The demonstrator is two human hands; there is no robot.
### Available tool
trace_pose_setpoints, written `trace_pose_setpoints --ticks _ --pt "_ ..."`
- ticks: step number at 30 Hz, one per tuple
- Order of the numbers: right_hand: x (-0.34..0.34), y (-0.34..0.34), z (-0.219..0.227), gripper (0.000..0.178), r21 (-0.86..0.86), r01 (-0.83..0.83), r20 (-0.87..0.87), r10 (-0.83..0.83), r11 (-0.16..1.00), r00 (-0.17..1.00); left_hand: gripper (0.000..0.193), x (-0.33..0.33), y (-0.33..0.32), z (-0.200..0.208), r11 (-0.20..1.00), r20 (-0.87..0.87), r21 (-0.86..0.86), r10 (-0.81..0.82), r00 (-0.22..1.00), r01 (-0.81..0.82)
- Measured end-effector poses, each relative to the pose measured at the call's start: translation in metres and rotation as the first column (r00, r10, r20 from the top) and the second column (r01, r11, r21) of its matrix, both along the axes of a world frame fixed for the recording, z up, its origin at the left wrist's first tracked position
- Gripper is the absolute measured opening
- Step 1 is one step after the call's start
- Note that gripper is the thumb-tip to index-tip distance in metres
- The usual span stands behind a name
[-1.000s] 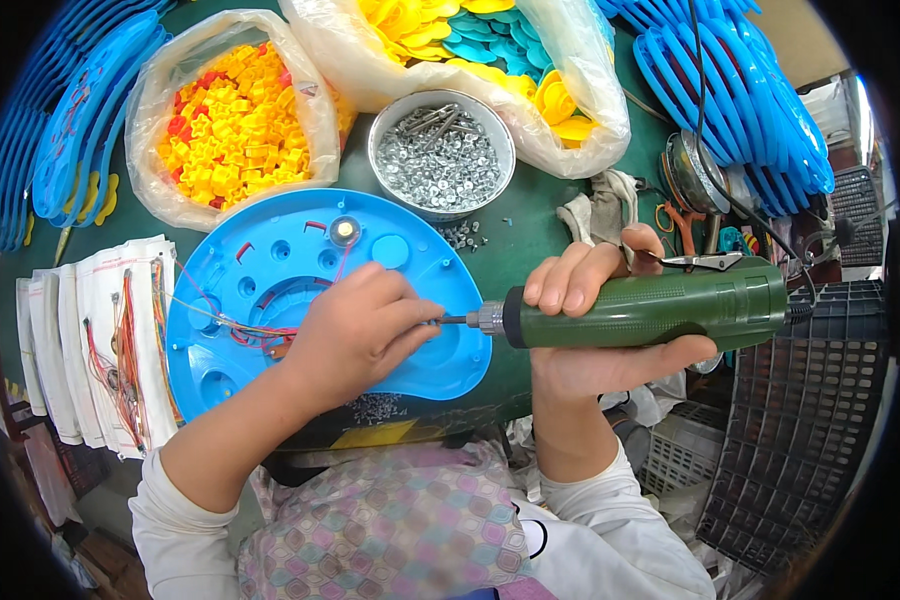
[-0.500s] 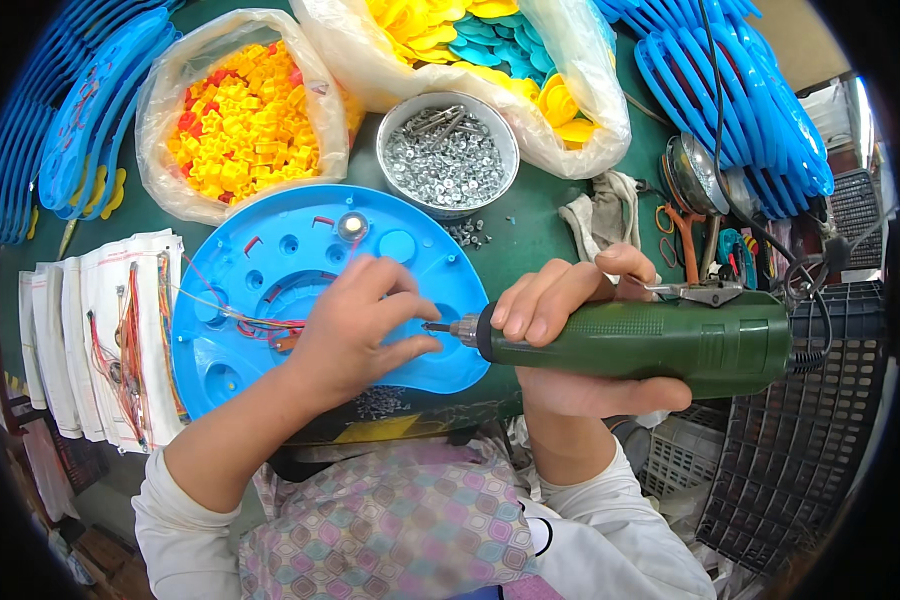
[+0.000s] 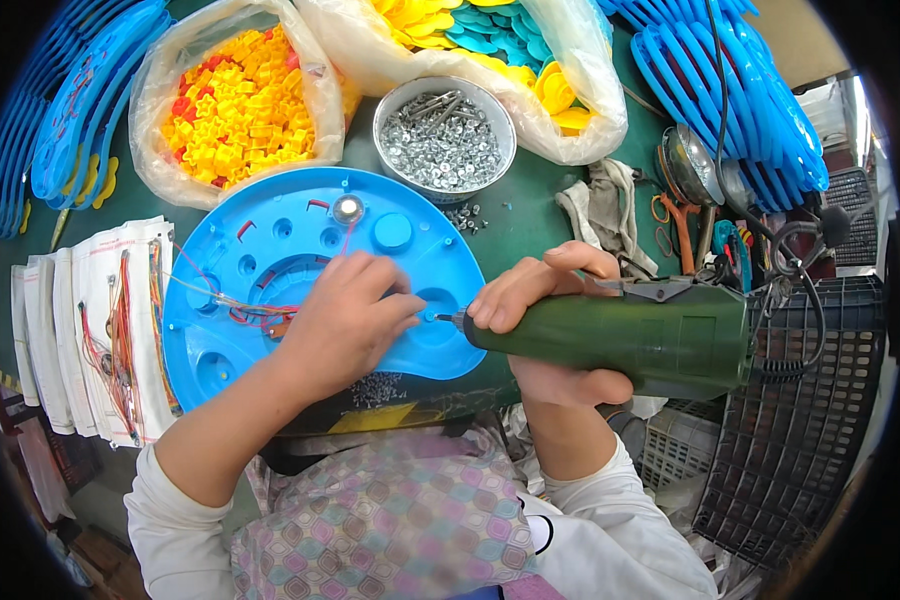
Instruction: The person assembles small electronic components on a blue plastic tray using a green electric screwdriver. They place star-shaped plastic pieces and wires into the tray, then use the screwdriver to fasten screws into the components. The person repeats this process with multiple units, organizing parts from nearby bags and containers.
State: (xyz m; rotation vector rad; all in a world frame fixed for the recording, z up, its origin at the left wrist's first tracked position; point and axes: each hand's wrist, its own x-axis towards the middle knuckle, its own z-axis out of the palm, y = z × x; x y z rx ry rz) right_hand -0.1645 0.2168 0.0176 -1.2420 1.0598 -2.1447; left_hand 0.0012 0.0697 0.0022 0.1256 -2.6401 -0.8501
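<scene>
Screw-driving step. Your right hand (image 3: 555, 320) grips the green driver (image 3: 620, 340); left fingers (image 3: 395, 310) pinch closed at its tip, on the blue plate (image 3: 220, 340) beneath. Next calls for a straight, steady push.

We see little open room: a bare strip of green bench (image 3: 530, 215) runs between the blue plastic disc (image 3: 270, 240) and the grey rag (image 3: 600, 205). Ahead, the metal bowl of screws (image 3: 443, 135) and two bulging bags (image 3: 235, 100) block the way. Left, wire packets (image 3: 90, 320) crowd the disc; right, tangled tools (image 3: 710, 230) and a dark crate (image 3: 820, 400) close in.
</scene>
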Motion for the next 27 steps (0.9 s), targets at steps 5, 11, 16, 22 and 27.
trace_pose_setpoints --ticks 5,11,16,22,27 --pt "0.007 0.000 0.002 0.112 0.118 0.023 0.042 -0.029 0.993 0.999 0.020 0.000 -0.003 -0.003 0.999 0.012 0.030 -0.013 1.000 0.012" --pt "0.003 -0.006 -0.006 0.101 0.074 -0.056 0.048 0.053 0.996 0.997 0.021 -0.001 -0.004 -0.005 0.999 -0.004 0.037 -0.014 1.000 0.015" --pt "-0.016 -0.006 -0.018 0.102 0.140 -0.248 -0.026 0.254 0.959 0.967 0.020 -0.002 -0.003 -0.007 1.000 -0.015 0.025 -0.015 1.000 0.015" --pt "-0.006 -0.004 -0.003 0.110 0.251 -0.268 0.055 0.263 0.930 0.963 0.018 -0.004 -0.001 -0.007 0.998 -0.045 -0.057 -0.018 0.999 0.016" --pt "-0.004 -0.018 0.003 0.121 -0.069 -0.198 0.009 0.199 0.978 0.980 0.017 -0.003 0.004 0.002 0.983 -0.087 -0.182 -0.005 0.996 -0.011"
